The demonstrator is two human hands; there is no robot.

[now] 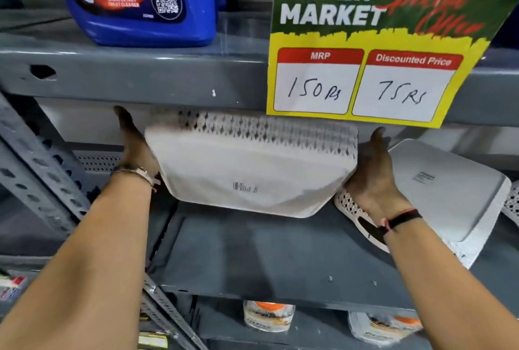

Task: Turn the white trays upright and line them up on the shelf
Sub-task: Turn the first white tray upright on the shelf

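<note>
pressing in from both short ends, the left hand (134,147) and right hand (370,172) hold a white rectangular plastic tray with perforated sides (247,170) between flat palms; each grip is an open hand clamped against the tray, not curled round it. the tray is tilted, base toward the camera with a barcode label, lifted above the grey metal shelf (266,254). just right, a second white tray (449,195) lies upside down and tilted on the shelf, nothing visible in it. a yellow-green price sign (373,43) hangs above.
</note>
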